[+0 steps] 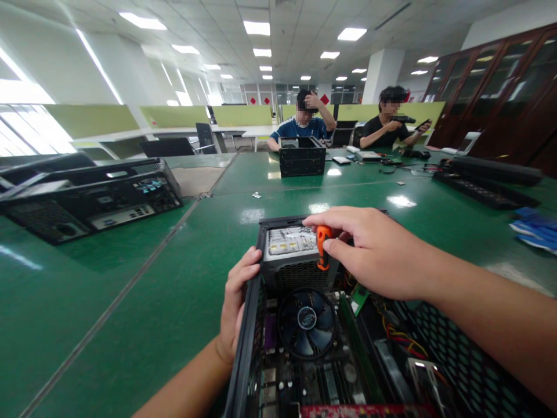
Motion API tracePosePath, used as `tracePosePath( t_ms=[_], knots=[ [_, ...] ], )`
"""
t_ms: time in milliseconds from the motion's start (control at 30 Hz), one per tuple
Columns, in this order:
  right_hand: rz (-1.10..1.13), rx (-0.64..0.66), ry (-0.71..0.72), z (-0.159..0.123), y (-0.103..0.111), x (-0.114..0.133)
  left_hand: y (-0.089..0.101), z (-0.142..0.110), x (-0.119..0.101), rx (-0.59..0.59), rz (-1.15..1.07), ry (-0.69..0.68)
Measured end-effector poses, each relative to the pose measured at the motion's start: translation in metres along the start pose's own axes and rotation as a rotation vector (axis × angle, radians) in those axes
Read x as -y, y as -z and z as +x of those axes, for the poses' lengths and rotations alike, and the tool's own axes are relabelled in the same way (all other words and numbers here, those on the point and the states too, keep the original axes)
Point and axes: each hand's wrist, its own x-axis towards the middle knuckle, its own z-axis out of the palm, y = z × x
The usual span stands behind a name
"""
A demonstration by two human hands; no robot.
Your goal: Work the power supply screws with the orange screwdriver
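An opened black computer case (pixel 249 313) lies in front of me with its inside facing up. My right hand (pixel 369 249) is closed on a screwdriver (pixel 322 247) with an orange and black handle, held over the power supply (pixel 287 241) at the far end of the case. The screwdriver's shaft cannot be made out. My left hand (pixel 237 296) grips the left edge of the case, fingers over the rim. Below the power supply sits a round black cooling fan (pixel 307 318). To its right are a small green circuit board (pixel 359 299) and coloured cables (pixel 404 339).
Another black computer case (pixel 91 197) lies at the left on the green table (pixel 143 325). Two people sit across, one behind a black case (pixel 302 157). Dark panels (pixel 483 177) and blue-and-white gloves (pixel 535 229) lie at the right.
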Motion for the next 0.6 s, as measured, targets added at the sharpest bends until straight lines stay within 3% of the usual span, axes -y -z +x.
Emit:
tracePosePath(
  t_ms=[233,467,600],
  knots=[
    [0.001,-0.054,0.041,-0.003,-0.006,0.001,-0.001,0.0,-0.004,0.038,0.017,-0.062],
    [0.038,-0.148,0.359,-0.009,-0.023,-0.003,0.001,-0.011,0.001,0.072,-0.035,-0.067],
    [0.053,-0.103,0.402,-0.008,-0.03,-0.007,0.002,-0.011,0.002,0.072,-0.03,-0.081]
  ],
)
